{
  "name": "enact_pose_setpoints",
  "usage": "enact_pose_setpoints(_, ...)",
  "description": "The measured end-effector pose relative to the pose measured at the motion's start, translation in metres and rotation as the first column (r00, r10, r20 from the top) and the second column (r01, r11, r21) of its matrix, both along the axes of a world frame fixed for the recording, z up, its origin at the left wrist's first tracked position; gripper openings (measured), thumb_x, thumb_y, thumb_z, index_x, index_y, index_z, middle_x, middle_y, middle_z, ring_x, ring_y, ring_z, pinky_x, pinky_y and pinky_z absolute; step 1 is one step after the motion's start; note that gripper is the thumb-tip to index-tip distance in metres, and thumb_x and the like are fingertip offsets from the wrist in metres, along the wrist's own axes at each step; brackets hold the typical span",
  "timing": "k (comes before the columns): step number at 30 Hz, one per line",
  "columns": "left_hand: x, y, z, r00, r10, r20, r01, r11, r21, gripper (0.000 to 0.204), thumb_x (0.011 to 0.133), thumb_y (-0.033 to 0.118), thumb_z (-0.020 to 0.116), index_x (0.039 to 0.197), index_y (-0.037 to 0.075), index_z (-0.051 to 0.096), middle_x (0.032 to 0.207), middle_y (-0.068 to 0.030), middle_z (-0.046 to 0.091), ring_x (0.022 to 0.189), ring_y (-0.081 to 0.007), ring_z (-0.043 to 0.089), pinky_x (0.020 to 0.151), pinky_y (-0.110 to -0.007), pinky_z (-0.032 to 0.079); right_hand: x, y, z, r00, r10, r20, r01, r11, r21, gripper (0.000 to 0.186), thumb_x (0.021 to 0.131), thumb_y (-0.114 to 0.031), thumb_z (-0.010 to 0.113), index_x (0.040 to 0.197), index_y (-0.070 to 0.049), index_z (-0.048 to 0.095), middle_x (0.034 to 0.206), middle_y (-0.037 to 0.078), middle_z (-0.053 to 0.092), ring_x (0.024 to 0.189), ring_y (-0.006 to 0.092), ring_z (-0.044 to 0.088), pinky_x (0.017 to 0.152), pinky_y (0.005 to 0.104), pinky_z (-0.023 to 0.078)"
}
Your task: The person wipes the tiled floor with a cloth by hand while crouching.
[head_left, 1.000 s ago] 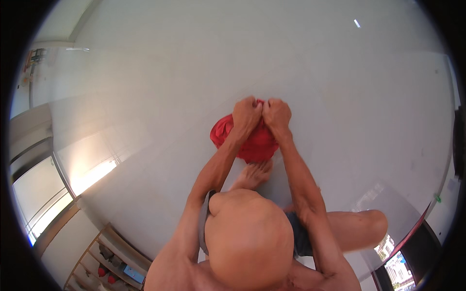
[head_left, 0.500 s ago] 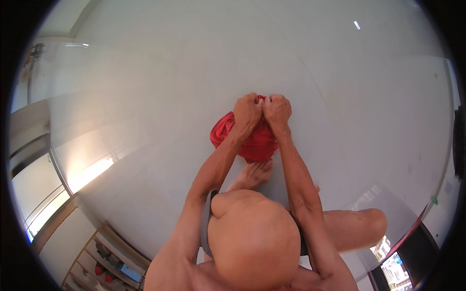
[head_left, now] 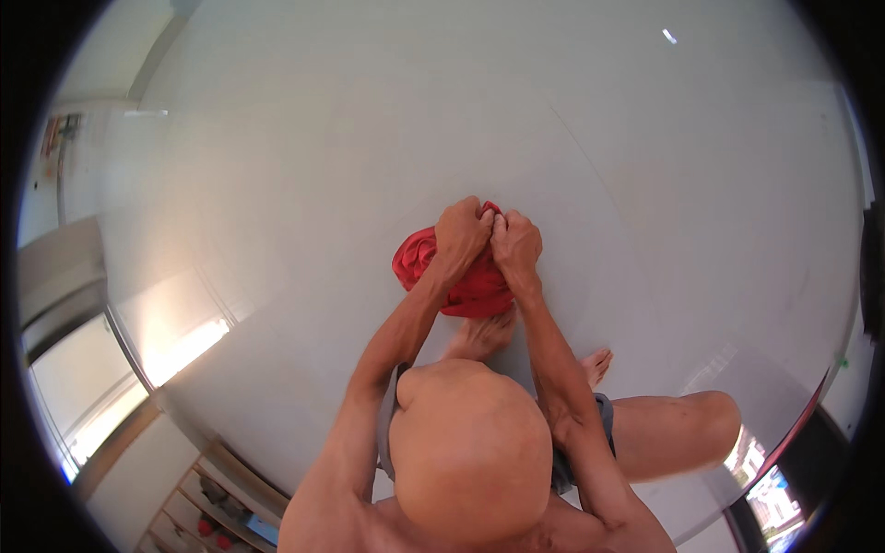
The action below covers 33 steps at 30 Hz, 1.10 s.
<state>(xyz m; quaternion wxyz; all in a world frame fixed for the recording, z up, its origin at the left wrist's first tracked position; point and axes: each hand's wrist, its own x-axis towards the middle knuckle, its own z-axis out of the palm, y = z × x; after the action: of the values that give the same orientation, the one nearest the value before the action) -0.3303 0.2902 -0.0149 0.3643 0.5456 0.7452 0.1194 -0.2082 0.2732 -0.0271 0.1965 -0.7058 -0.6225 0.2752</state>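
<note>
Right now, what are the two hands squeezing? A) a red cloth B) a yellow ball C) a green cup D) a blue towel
A: the left hand and the right hand both grip a bunched red cloth above the pale floor.

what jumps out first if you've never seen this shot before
A bunched red cloth at the picture's middle, bright against the pale glossy floor. The left hand and right hand grip its top edge side by side. Just below it, a bare foot rests on the floor.
</note>
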Motion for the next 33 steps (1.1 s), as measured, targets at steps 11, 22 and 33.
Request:
enact_pose_setpoints(11, -0.015, -0.003, -0.003, 0.951, -0.309, -0.026, 0.299, 0.892, 0.34, 0.021, 0.093, 0.027, 0.071, 0.106, 0.011, 0.069, 0.093, -0.0134, 0.065, 0.081, -0.0394, 0.067, 0.069, -0.051, 0.054, -0.006, -0.006, 0.005, 0.972, -0.187, -0.141, 0.187, 0.982, -0.018, 0.024, 0.097, -0.021, 0.062, 0.083, -0.003, 0.067, 0.083, 0.022, 0.07, 0.079, 0.0476, 0.066, 0.071, 0.0569, 0.051)
enact_pose_setpoints(22, -0.009, 0.017, -0.005, 0.998, -0.033, -0.049, 0.045, 0.962, 0.268, 0.022, 0.09, 0.021, 0.072, 0.087, 0.0, 0.066, 0.083, -0.0217, 0.072, 0.077, -0.0429, 0.069, 0.07, -0.05, 0.055, -0.016, -0.007, 0.015, 0.982, -0.148, -0.122, 0.142, 0.988, -0.056, 0.022, 0.098, -0.021, 0.062, 0.086, -0.002, 0.065, 0.092, 0.021, 0.07, 0.086, 0.045, 0.067, 0.077, 0.0547, 0.053)
enact_pose_setpoints(33, 0.002, 0.036, -0.008, 0.998, 0.066, -0.02, -0.057, 0.957, 0.285, 0.027, 0.086, 0.021, 0.071, 0.081, -0.006, 0.072, 0.077, -0.0249, 0.072, 0.07, -0.0379, 0.072, 0.068, -0.044, 0.057, -0.021, -0.002, 0.019, 0.969, -0.228, -0.093, 0.229, 0.973, 0.009, 0.023, 0.099, -0.019, 0.06, 0.087, 0.0, 0.064, 0.09, 0.023, 0.069, 0.085, 0.0462, 0.066, 0.076, 0.0563, 0.052)
